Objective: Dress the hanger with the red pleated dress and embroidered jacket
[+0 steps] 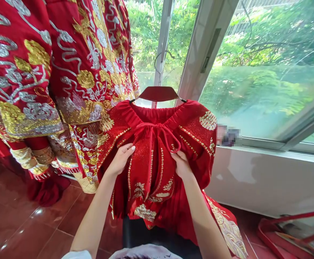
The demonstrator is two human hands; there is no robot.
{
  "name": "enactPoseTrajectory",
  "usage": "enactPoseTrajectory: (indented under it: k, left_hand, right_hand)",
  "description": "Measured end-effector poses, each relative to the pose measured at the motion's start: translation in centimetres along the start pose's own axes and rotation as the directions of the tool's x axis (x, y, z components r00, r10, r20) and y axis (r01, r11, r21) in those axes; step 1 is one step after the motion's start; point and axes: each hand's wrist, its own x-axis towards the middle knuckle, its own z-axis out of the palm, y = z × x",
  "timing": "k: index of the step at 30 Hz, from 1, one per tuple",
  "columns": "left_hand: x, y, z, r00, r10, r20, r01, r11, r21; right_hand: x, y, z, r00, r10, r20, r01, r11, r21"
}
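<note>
While my left hand (122,159) pinches the front of the red garment (142,162) between thumb and fingers, my right hand (182,162) grips its cloth just below a loop of the bow (171,137), its fingertips partly hidden. The garment is right in front of me, on a dark red hanger (159,94), its gathered neckline tied with the bow's thin red cord, gold beading and embroidery down its front. The hanger's hook stands up before the window (256,90); what bears it I can't tell. Below my hands, red pleated cloth (228,228) with gold wave embroidery slants down to the right, past a black seat (151,235). To my left hang red jackets (89,75) thick with gold and silver embroidery, above a reddish tiled floor (57,237). Green leaves show through the glass.
</note>
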Motion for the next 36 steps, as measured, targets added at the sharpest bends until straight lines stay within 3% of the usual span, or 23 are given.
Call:
enactPoseTrajectory:
  k: [3,5,7,9,11,15,19,23,26,28,30,32,34,36]
  left_hand:
    - [0.1,-0.8,0.8,0.99,0.02,-0.14,-0.023,1.0,-0.017]
    - [0.4,-1.2,1.5,0.949,0.124,-0.29,-0.104,0.991,0.082]
    - [0.4,-1.3,2.1,0.922,0.185,-0.339,-0.143,0.979,0.146]
    - [0.4,-1.1,2.3,0.946,0.175,-0.274,-0.146,0.982,0.121]
    - [0.3,-0.9,2.5,0.967,0.153,-0.202,-0.146,0.988,0.05]
    - [0.6,0.5,3.1,0.948,0.179,-0.265,-0.18,0.983,0.019]
    - [0.8,2.0,3.9,0.902,0.28,-0.328,-0.266,0.96,0.088]
    - [1.5,1.4,4.0,0.922,0.177,-0.345,-0.232,0.965,-0.126]
    - [2.4,0.1,3.2,0.946,0.079,-0.315,-0.135,0.978,-0.161]
    - [2.0,0.2,2.4,0.946,0.099,-0.308,-0.086,0.995,0.056]
    - [0.3,1.9,1.8,0.942,0.193,-0.276,-0.077,0.921,0.382]
    - [-1.9,4.8,1.4,0.938,0.299,-0.175,-0.139,0.786,0.602]
    - [-3.3,8.5,1.1,0.92,0.391,-0.016,-0.275,0.674,0.686]
    - [-2.6,11.7,0.8,0.851,0.499,0.163,-0.418,0.459,0.784]
  right_hand:
    - [-1.1,-0.5,0.9,0.975,-0.138,-0.176,0.097,0.97,-0.224]
    - [-2.1,-1.2,2.3,0.9,-0.314,-0.303,0.19,0.907,-0.377]
    - [-3.0,-1.8,3.9,0.879,-0.388,-0.276,0.241,0.862,-0.446]
    - [-3.3,-2.2,5.3,0.949,-0.293,-0.121,0.227,0.894,-0.387]
    - [-3.1,-2.4,6.5,0.991,-0.136,0.01,0.134,0.956,-0.26]
    - [-2.1,-3.2,7.7,0.995,-0.02,-0.102,0.017,0.999,-0.03]
    - [-2.3,-4.7,8.1,0.999,-0.016,-0.049,0.022,0.993,0.115]
    - [-2.4,-4.6,8.0,0.996,-0.066,-0.055,0.077,0.969,0.234]
    - [-1.9,-3.6,7.5,1.0,-0.02,-0.01,0.021,0.983,0.181]
    - [-1.7,-3.6,6.7,0.999,-0.043,0.019,0.044,0.999,-0.03]
    - [-1.7,-4.6,5.8,0.979,-0.2,-0.04,0.179,0.938,-0.297]
    - [-1.5,-6.6,4.8,0.882,-0.463,-0.089,0.356,0.778,-0.518]
    - [-0.5,-9.0,4.4,0.76,-0.65,0.003,0.498,0.58,-0.645]
    - [1.3,-11.1,4.6,0.715,-0.669,0.205,0.583,0.408,-0.702]
